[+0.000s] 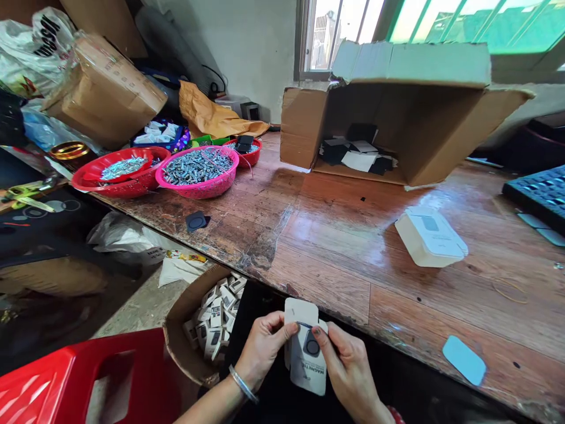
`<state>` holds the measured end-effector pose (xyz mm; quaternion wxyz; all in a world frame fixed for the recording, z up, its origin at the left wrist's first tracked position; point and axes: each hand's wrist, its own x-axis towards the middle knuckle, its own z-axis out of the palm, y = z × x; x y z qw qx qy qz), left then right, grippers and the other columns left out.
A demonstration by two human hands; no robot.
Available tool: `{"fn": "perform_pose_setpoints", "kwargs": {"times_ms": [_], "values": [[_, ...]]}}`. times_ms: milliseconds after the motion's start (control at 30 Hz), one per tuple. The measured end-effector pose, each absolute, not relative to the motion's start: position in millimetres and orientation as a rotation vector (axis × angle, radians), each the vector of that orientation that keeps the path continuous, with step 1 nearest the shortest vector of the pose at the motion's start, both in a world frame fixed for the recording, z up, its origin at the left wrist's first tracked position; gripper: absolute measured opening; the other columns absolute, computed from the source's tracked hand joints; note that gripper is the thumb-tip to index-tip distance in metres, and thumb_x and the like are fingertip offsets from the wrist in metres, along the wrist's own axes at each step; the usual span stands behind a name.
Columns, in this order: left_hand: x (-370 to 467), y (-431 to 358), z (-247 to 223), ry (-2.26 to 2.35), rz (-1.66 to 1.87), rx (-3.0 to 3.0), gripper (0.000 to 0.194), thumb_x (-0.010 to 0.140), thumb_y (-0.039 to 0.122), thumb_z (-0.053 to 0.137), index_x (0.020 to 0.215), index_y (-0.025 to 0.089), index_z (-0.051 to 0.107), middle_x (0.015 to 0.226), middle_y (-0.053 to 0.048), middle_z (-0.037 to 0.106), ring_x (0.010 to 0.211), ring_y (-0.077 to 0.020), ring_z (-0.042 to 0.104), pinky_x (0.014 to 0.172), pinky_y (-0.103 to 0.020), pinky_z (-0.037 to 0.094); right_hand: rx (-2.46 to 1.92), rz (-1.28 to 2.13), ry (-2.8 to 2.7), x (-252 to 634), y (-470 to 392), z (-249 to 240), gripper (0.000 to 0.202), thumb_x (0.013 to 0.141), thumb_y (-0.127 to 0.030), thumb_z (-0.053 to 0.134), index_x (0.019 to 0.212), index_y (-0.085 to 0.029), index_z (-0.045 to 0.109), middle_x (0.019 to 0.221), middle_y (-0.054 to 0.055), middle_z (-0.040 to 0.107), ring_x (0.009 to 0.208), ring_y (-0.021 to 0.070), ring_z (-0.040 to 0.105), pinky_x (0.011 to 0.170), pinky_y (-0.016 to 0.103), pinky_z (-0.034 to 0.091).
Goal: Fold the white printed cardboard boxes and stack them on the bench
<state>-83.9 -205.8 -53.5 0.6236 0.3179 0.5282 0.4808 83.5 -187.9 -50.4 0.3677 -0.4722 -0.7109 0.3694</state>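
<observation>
Carton held at the near edge of the table, bottom centre of the frame.
The left hand pinches its left side, thumb near the top flap; the right hand pinches the right side, thumb on the printed face. Too hard a press from those thumbs might crease the thin card or tear the flap; a slackened grip could drop it, since no tabletop seems to lie beneath. The table's wood-look top shines at right and is scuffed dark near the middle. Upper left, a pink basket of metal pieces could spill if knocked. A cardboard box lies on its side at upper right, below a barred window; pale wall shows at upper centre, a red plastic stool at lower left.
</observation>
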Motion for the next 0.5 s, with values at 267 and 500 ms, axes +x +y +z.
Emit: {"fn": "perform_pose_setpoints", "kwargs": {"times_ms": [267,500], "values": [[-71.8,-236.8,-79.0,1.338,1.234,0.672,0.042,0.071,0.018,0.075,0.099,0.023,0.044,0.090,0.002,0.065,0.081,-0.0161,0.070,0.074,-0.026,0.054,-1.166,1.414,-1.385,95.4,-213.0,-78.1,0.027,0.089,-0.037,0.063,0.114,-0.024,0.065,0.103,0.007,0.074,0.095,0.0205,0.071,0.082,0.025,0.058],[-73.5,-239.7,-82.4,1.255,1.170,0.790,0.032,0.075,0.020,0.073,0.097,0.022,0.051,0.094,-0.002,0.071,0.085,-0.0177,0.071,0.076,-0.026,0.054,-1.136,1.436,-1.280,107.1,-218.4,-85.9,0.029,0.087,-0.035,0.068,0.115,-0.030,0.070,0.105,0.004,0.076,0.094,0.0195,0.073,0.082,0.024,0.060]]}}
